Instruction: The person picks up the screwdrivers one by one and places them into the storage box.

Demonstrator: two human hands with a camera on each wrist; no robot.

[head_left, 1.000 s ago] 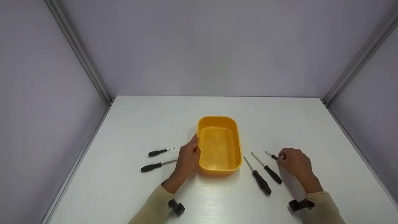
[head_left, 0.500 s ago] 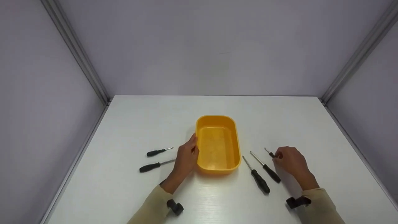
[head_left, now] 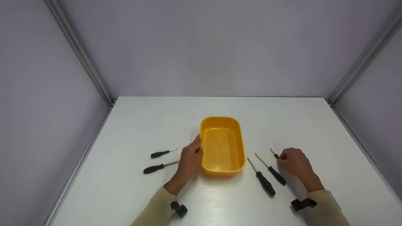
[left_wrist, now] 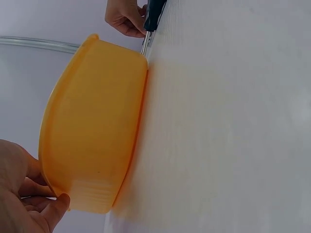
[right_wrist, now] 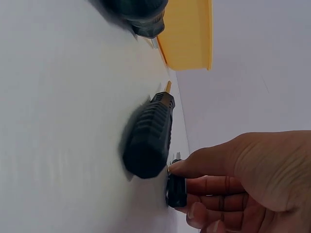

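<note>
A yellow plastic tub [head_left: 223, 122] stands at the middle of the white table. My left hand [head_left: 197, 148] holds its left wall; in the left wrist view the thumb and curled fingers [left_wrist: 54, 208] press the tub [left_wrist: 92, 126] at its near corner. My right hand [head_left: 281, 158] pinches the black handle of a small screwdriver [head_left: 274, 153] lying right of the tub. In the right wrist view the fingers [right_wrist: 204, 187] close on that small handle [right_wrist: 176, 190], with a thicker screwdriver handle [right_wrist: 146, 141] just beside it.
Two longer black-handled screwdrivers [head_left: 263, 180] [head_left: 274, 172] lie side by side between the tub and my right hand. Two more screwdrivers [head_left: 161, 153] [head_left: 158, 168] lie left of the tub. Grey walls with metal corner posts [head_left: 78, 51] enclose the table.
My right hand's fingers have closed in on the small screwdriver's handle. The left hand has stayed on the tub's side, and the other screwdrivers have not moved.
</note>
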